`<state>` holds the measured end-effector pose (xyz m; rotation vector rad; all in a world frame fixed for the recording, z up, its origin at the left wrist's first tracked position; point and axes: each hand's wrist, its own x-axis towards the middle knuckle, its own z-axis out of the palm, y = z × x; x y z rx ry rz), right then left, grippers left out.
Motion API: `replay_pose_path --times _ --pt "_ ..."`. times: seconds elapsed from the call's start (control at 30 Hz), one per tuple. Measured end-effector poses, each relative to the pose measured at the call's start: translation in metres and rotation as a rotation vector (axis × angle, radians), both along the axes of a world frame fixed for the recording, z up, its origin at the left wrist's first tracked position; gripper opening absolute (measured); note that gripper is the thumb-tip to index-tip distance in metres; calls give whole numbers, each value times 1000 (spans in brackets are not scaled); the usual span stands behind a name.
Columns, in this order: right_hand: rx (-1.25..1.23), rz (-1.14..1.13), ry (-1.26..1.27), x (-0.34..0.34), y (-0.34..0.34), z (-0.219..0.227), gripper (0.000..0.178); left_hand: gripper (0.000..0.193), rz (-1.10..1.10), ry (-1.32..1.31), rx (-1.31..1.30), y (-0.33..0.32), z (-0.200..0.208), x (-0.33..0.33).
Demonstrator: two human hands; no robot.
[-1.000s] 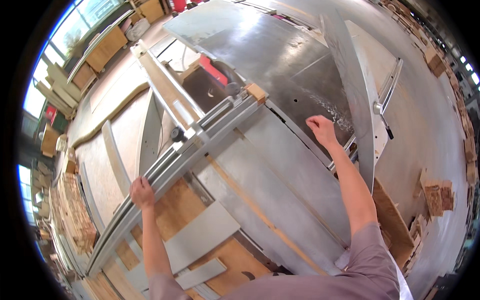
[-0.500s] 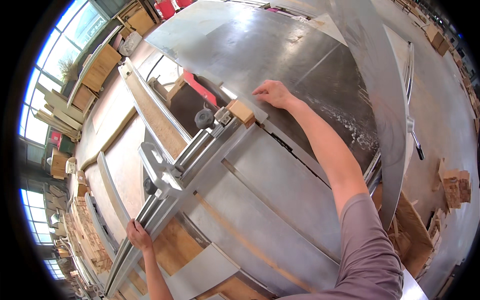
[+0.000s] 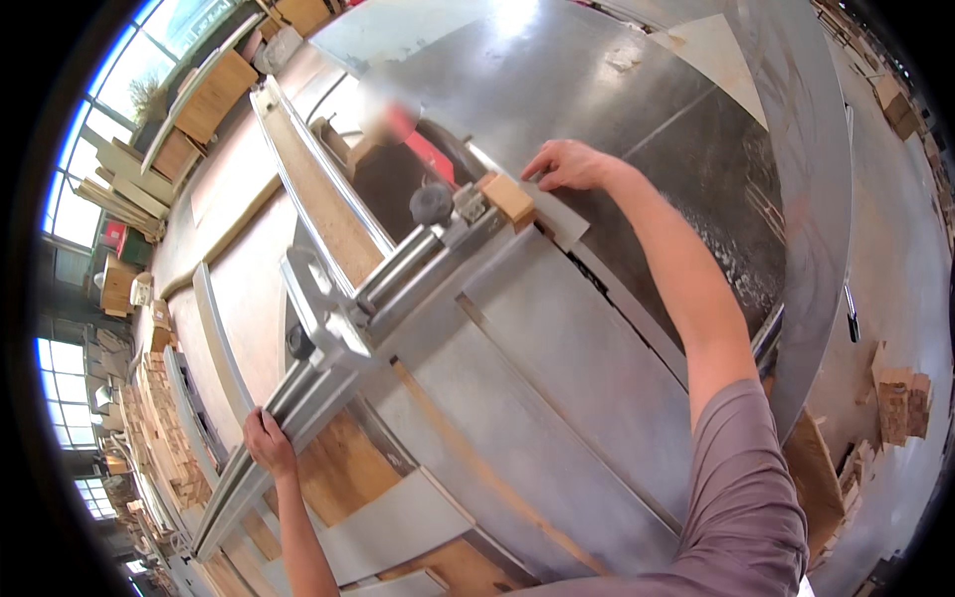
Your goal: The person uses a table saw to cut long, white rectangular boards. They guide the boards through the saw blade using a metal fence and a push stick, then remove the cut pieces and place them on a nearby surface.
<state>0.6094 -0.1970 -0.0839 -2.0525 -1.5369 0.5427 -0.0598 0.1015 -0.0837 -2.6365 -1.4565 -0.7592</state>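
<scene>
A person in a mauve short sleeve reaches across a workshop machine, both bare arms spread wide around a long metal rail (image 3: 343, 383). The left hand (image 3: 269, 443) is clasped around the lower stretch of the rail, fingers bent over its outer edge, the forearm rising almost straight from below. The right arm stretches out to the right of the rail and bends at the elbow, and the right hand (image 3: 572, 164) hangs just beyond the rail's upper end, wrist arched, fingers curled down and pointing left. A thin, flat grey offcut (image 3: 562, 221) lies beneath those fingers, just past the rail's tip; whether they pinch it or only hover close cannot be told.

The rail, straight, grooved and silvery, points from lower left to upper right, its long axis slanting across the machine. A squared block of pale wood (image 3: 509, 202) caps its upper end, near a ridged black knob (image 3: 431, 203). To the rail's right spreads a smooth grey metal table (image 3: 537, 368), its slots running down to the right; past the rail's end lies a darker, scuffed metal top (image 3: 657, 189). Flat grey boards (image 3: 398, 527) rest below the rail.
</scene>
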Motion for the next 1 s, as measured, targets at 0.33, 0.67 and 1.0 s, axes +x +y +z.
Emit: replay_pose_path --times 0.33,0.67,1.0 --pt "-189 -721 -81 -118 -164 30 44 35 24 27 46 -1 -4 -13" --pt "263 -957 846 -239 -203 49 13 35 44 83 10 -5 5 -4" --pt "238 -998 540 -338 -310 154 12 40 46 131 -19 -3 3 0"
